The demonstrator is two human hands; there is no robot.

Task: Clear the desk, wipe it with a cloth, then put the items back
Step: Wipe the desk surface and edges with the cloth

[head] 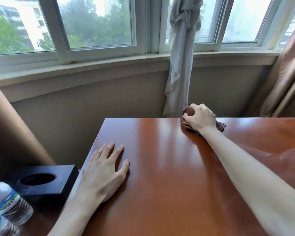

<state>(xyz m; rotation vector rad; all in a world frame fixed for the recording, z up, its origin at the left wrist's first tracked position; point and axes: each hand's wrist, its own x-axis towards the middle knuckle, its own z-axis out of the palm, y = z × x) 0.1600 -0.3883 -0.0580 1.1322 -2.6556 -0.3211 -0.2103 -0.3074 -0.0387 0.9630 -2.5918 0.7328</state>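
Observation:
The glossy reddish-brown desk [160, 176] fills the lower right of the head view. My right hand [200, 117] reaches to the desk's far edge and grips a bunched brown cloth [187, 112], which lies pressed on the wood; a corner of it sticks out to the right of my wrist. My left hand [104, 172] rests flat on the desk near its left edge, fingers spread and straight, holding nothing.
A black box with a round hole [46, 181] and a clear plastic water bottle [5, 205] sit off the desk at the lower left. Behind the desk are a wall, a window sill, a knotted grey curtain [180, 65] and a tan drape [286, 79].

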